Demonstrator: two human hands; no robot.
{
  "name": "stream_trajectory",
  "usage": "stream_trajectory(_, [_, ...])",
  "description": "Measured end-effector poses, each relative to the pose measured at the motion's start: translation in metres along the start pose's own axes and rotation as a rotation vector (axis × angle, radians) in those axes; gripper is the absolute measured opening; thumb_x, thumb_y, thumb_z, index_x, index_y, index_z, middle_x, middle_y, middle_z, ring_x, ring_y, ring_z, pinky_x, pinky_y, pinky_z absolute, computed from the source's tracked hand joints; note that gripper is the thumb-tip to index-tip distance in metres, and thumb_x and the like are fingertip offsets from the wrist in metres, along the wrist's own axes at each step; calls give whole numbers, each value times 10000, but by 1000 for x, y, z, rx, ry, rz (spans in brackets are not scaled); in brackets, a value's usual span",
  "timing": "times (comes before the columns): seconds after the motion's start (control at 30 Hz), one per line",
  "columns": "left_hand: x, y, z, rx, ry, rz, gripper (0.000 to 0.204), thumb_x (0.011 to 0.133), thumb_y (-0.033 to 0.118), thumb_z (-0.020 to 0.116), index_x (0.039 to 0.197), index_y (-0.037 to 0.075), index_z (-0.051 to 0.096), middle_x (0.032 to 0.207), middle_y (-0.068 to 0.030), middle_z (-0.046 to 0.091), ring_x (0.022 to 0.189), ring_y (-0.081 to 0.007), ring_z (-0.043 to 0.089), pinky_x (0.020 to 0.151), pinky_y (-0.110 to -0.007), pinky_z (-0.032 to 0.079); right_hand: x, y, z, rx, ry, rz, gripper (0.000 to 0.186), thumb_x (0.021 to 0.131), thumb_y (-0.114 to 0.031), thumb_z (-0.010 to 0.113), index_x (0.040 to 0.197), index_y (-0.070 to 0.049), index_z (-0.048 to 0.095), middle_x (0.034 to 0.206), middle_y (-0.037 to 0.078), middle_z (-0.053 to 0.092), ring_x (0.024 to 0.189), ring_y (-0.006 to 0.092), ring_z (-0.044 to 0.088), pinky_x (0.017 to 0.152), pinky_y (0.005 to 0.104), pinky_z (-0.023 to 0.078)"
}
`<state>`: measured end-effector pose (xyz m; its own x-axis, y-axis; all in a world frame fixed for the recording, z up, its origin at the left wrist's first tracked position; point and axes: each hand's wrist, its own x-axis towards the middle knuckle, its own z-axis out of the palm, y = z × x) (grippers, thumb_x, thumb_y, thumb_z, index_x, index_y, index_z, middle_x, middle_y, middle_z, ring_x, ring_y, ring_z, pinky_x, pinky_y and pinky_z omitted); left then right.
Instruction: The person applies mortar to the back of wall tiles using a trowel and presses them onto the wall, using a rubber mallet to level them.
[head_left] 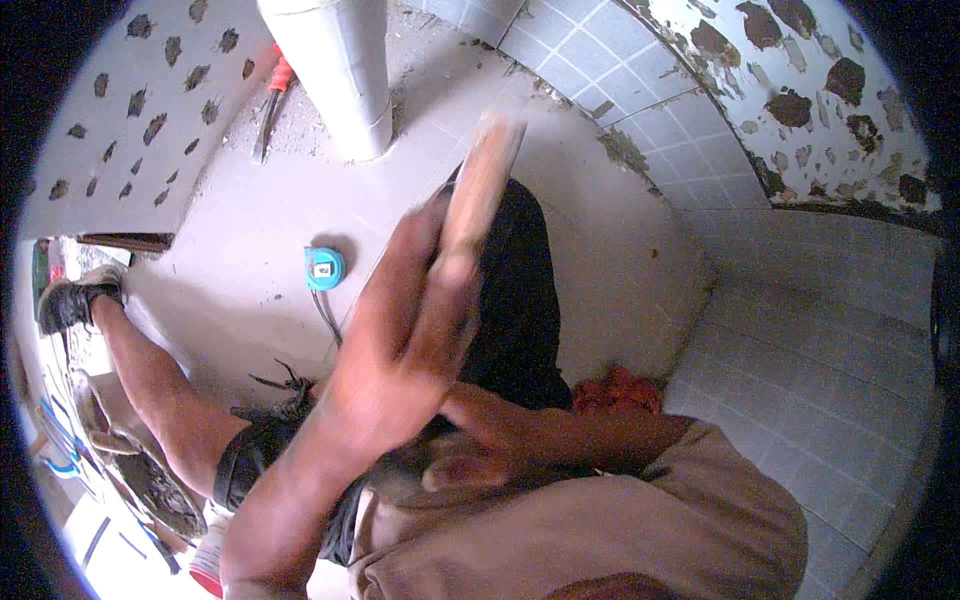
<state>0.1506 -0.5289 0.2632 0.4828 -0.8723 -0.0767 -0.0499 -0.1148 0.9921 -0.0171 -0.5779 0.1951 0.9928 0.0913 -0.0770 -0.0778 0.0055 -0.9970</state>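
Observation:
My left hand [405, 320] is raised over my bent knee, its fingers closed round a pale wooden piece [483, 180]. This piece looks like a flat stick or handle and is blurred by motion. My right hand [485, 445] lies low against my lap, behind the left wrist. Its thumb and a finger show apart, with no object visible between them; the other fingers are hidden. Left of my left hand, a blue tape measure [325, 269] rests on the pale floor, with a dark strap or strip running from it.
A white pipe [335, 80] stands upright ahead. Near it lies a tool with a red handle [281, 75]. Grey tiles [800, 330] cover the wall at right. Red crumpled material [618, 390] sits beside my right elbow. A white and red bucket [208, 560] stands lower left.

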Motion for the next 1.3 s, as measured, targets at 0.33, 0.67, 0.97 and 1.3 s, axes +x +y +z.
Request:
stream_trajectory(0.33, [154, -23, 51, -656, 133, -261, 308, 1029, 243, 438, 1163, -35, 447, 781, -90, 540, 589, -181, 569, 505, -317, 501, -4, -25, -106, -134, 536, -115, 1466, 576, -454, 942, 1538, 9, -63, 1286, 237, 537, 1114, 282, 571, 983, 430, 448])
stream_trajectory(0.67, [276, -48, 10, 572, 428, 460, 440, 881, 174, 608, 1215, -91, 498, 1074, -330, 573, 1035, -465, 584, 964, -481, 463, 20, 5, -193, 275, 806, -2, 773, 697, -341, 881, 1299, -22, 515, 1239, 189, 622, 938, 209, 659, 826, 362, 542])
stream_trajectory(0.97, [325, -59, -8, 766, 314, 450, 477, 879, 203, 567, 1277, -52, 498, 1260, -279, 528, 1158, -402, 537, 1004, -451, 444, 37, -8, -214, -449, 696, 50, 735, 653, -255, 872, 1274, -55, 532, 1138, 118, 642, 928, 187, 660, 860, 347, 532])
stream_trajectory(1.3, [228, -91, 68, 449, -270, 505, 457, 807, -39, 536, 1260, 22, 560, 1220, -234, 634, 1151, -401, 600, 979, -463, 484, 8, -48, -260, 608, 722, -183, 859, 778, -547, 723, 1384, -5, 445, 1261, 156, 584, 820, 162, 619, 548, 310, 541])
